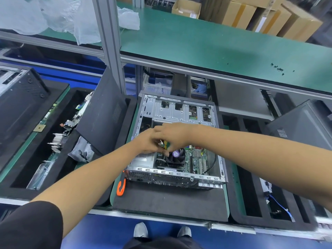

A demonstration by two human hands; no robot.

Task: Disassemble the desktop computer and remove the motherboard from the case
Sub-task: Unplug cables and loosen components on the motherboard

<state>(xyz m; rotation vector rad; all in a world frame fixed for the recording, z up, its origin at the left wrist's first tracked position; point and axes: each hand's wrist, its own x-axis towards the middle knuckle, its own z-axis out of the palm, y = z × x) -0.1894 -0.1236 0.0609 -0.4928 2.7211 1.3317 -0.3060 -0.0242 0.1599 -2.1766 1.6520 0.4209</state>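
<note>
Bare sheet metal for the case (177, 112), dull silver, stamped and perforated; green glossy motherboard (195, 159) inside, black plastic fan (175, 157) with a shiny purple sticker. Matt black foam for the pad (168, 198) and trays (36, 159), smooth matt green matting on the shelf (206, 44), matt dark side panel (104, 114). Orange plastic tool handle (120, 188), brown cardboard boxes (269, 17), crinkled translucent plastic wrap (59, 15).

Both hands (161, 139) crowd the open case (179, 174) above the fan (177, 156).
</note>
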